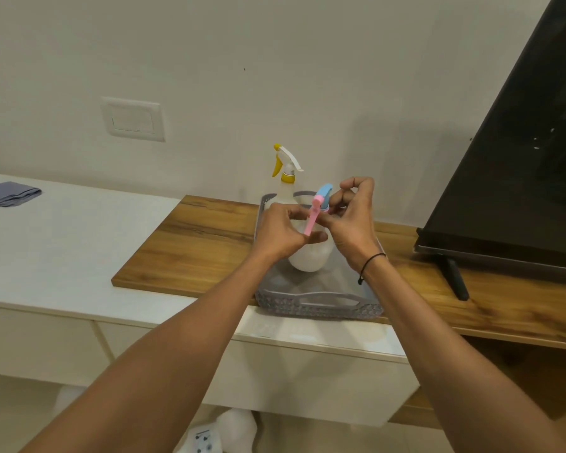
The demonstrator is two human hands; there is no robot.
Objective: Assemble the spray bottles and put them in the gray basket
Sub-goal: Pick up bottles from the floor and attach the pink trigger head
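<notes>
Gripping the white bottle point(307, 256) by its upper body, my left hand point(281, 235) holds it above the gray basket point(317, 304), fingers curled round it. My right hand point(348, 220) pinches the pink-and-blue sprayer point(317, 207) at the bottle's neck. A yellow-triggered bottle point(286, 178) stands upright at the basket's far end.

The gray basket point(319, 305) looks like matt plastic with a perforated, woven-pattern wall, and it sits on a wood-grain board point(190, 243) with a smooth, faintly satin finish over a glossy white cabinet top point(62, 243). The two bottles, one with a yellow trigger head point(283, 163) and one with a pink and blue trigger head point(317, 206), are translucent milky plastic with smooth coloured plastic heads. A folded blue-gray cloth point(10, 193) looks soft and matt, and the black screen point(517, 152) is dark and slightly glossy.
</notes>
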